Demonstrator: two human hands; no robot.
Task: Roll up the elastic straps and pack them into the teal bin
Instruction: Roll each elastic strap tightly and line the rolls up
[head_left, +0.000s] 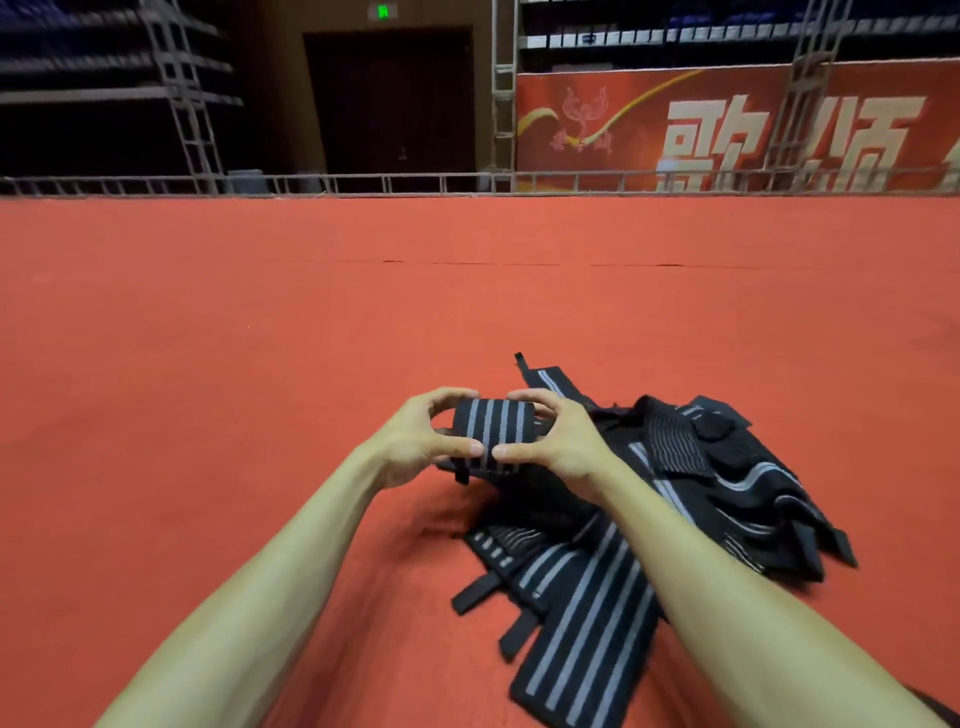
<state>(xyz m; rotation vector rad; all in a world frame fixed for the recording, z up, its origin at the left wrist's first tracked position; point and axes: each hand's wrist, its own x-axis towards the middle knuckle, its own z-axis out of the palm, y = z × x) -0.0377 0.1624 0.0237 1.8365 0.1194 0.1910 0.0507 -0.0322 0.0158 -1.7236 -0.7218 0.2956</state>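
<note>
A rolled black elastic strap with grey stripes (492, 431) is held above the red floor between both hands. My left hand (415, 441) grips its left end, thumb near the front and fingers curled over the top. My right hand (558, 441) grips the right end the same way. A short black tab hangs from the roll's lower left. Below and to the right lies a loose pile of unrolled black striped straps (665, 499). The teal bin is not in view.
Red carpeted floor (260, 338) stretches ahead and to the left. A low metal truss rail (363, 184) borders its far edge, with a dark doorway and a red banner (727, 130) behind it.
</note>
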